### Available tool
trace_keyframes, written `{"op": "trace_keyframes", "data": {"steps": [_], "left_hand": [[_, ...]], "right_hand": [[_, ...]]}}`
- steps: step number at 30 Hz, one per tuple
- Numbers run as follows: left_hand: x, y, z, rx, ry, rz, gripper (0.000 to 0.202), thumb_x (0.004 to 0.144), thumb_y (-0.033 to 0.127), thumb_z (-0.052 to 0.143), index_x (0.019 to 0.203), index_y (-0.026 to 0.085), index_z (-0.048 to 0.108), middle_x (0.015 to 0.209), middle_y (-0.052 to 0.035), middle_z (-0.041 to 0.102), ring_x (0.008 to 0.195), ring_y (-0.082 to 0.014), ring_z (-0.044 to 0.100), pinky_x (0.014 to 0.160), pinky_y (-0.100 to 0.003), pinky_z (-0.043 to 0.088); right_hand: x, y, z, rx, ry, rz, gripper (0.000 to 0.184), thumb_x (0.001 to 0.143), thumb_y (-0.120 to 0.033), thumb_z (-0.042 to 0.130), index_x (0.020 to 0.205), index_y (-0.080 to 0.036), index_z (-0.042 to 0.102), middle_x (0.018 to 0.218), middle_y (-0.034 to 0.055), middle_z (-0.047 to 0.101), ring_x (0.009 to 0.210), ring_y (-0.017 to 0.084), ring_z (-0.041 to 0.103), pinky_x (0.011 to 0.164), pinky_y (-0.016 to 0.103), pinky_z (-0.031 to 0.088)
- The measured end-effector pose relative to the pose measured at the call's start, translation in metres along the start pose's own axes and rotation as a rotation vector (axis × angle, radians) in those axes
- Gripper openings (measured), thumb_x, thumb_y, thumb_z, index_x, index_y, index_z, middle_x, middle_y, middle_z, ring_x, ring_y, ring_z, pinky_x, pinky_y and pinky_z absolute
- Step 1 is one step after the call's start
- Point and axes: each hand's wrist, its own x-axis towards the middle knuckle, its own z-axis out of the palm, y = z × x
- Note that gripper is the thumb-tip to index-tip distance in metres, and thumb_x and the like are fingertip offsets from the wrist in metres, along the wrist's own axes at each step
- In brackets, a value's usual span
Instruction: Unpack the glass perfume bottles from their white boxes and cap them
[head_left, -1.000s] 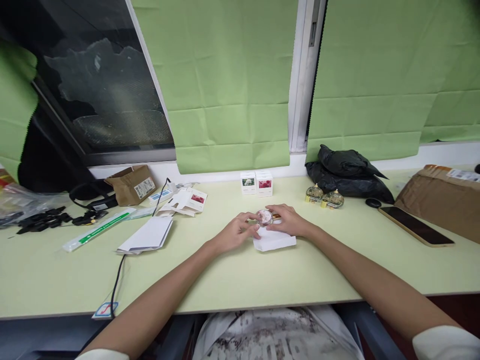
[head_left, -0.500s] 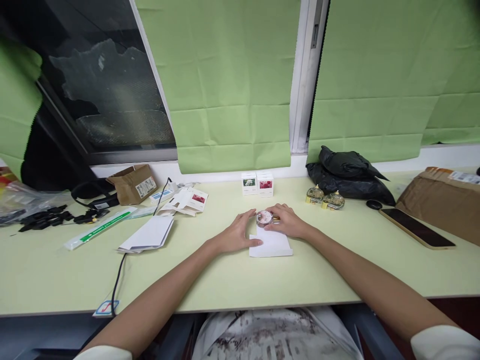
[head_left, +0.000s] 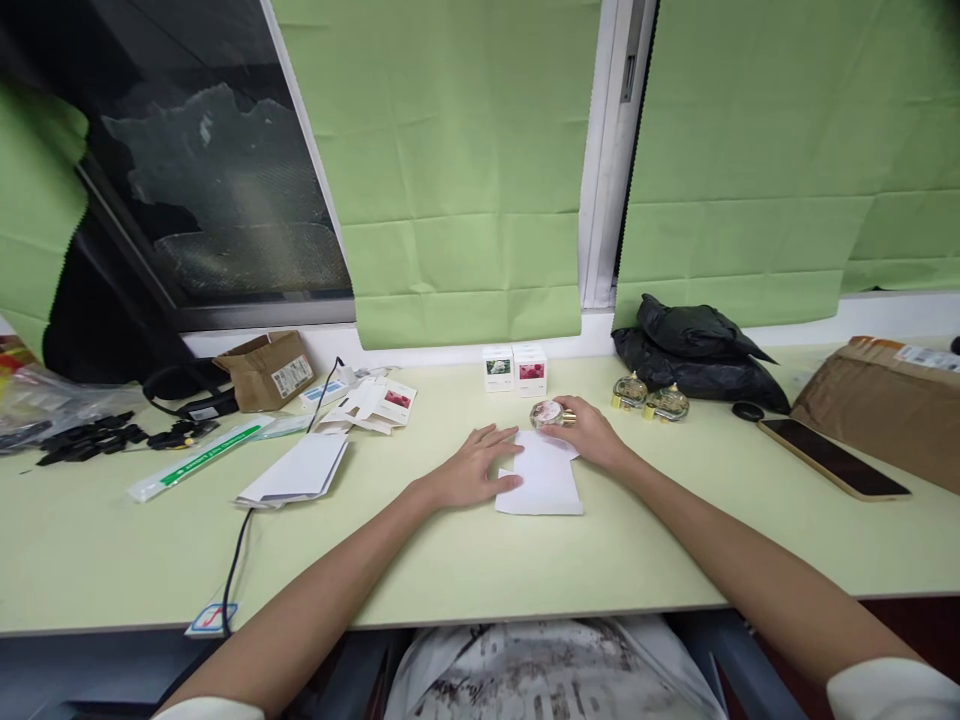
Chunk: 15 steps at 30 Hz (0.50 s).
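Observation:
A small round glass bottle (head_left: pixel 546 413) with pinkish contents and a gold neck is gripped by my right hand (head_left: pixel 591 432), just past the far edge of a white sheet of card (head_left: pixel 541 480). The bottle's neck points right, into my fingers. My left hand (head_left: pixel 471 468) lies at the card's left side with fingers spread; the thumb and a fingertip touch its edge. Two similar round bottles, one (head_left: pixel 629 391) beside the other (head_left: pixel 667 402), lie to the right with gold caps. Small white boxes with flower pictures (head_left: pixel 515 371) stand at the back.
Left are folded white card (head_left: pixel 296 470), flattened printed boxes (head_left: pixel 375 405), an open brown carton (head_left: pixel 266 370), a green-white packet (head_left: pixel 201 462) and a black cable (head_left: pixel 241 545). Right are black plastic bags (head_left: pixel 697 355), a phone (head_left: pixel 832 458) and a large brown parcel (head_left: pixel 885 405).
My right hand has lifted the bottle off the card and moved it away from me and to the right. My left hand has stayed by the card, its fingers less curled.

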Motion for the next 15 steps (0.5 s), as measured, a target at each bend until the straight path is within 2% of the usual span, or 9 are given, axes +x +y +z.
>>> {"op": "trace_keyframes", "data": {"steps": [3,6,9,11,15], "left_hand": [[0.001,-0.004,-0.003,0.043,0.054,-0.014,0.055,0.096,0.066,0.055,0.134,0.028,0.066,0.17,-0.0046,0.034,0.159,-0.0381,0.02,0.125,-0.057,0.027],[0.002,-0.009,-0.007,0.1,0.13,-0.029,0.051,0.097,0.066,0.053,0.118,0.022,0.069,0.163,-0.01,0.045,0.153,-0.0372,0.034,0.123,-0.055,0.028],[0.003,-0.016,-0.01,0.136,0.174,-0.063,0.051,0.097,0.064,0.054,0.124,0.022,0.065,0.139,-0.0125,0.065,0.134,-0.0346,0.055,0.122,-0.055,0.028],[0.002,-0.021,-0.011,0.145,0.19,-0.096,0.052,0.095,0.063,0.057,0.127,0.022,0.062,0.128,-0.0111,0.07,0.126,-0.0341,0.06,0.118,-0.054,0.032],[0.001,-0.032,-0.008,0.126,0.211,-0.155,0.052,0.095,0.06,0.059,0.132,0.024,0.061,0.135,-0.0103,0.066,0.129,-0.0347,0.056,0.109,-0.048,0.041]], "right_hand": [[0.001,0.0,-0.002,0.005,0.029,0.088,0.063,0.08,-0.06,0.078,0.131,-0.026,0.061,0.125,0.0114,0.071,0.104,0.03,0.069,0.089,0.042,0.052],[0.001,-0.002,-0.005,-0.007,0.07,0.137,0.061,0.077,-0.062,0.078,0.125,-0.028,0.059,0.118,0.0092,0.073,0.096,0.028,0.069,0.079,0.038,0.051],[0.0,-0.005,-0.008,-0.022,0.092,0.132,0.055,0.076,-0.063,0.078,0.113,-0.028,0.059,0.115,0.0066,0.074,0.091,0.026,0.068,0.074,0.035,0.048],[0.0,-0.007,-0.009,0.0,0.078,0.139,0.053,0.076,-0.064,0.078,0.11,-0.028,0.059,0.109,0.0047,0.075,0.085,0.025,0.068,0.072,0.034,0.047],[0.001,-0.005,-0.007,0.059,0.069,0.148,0.052,0.074,-0.064,0.079,0.107,-0.029,0.06,0.092,0.0013,0.075,0.08,0.024,0.068,0.068,0.033,0.046]]}}
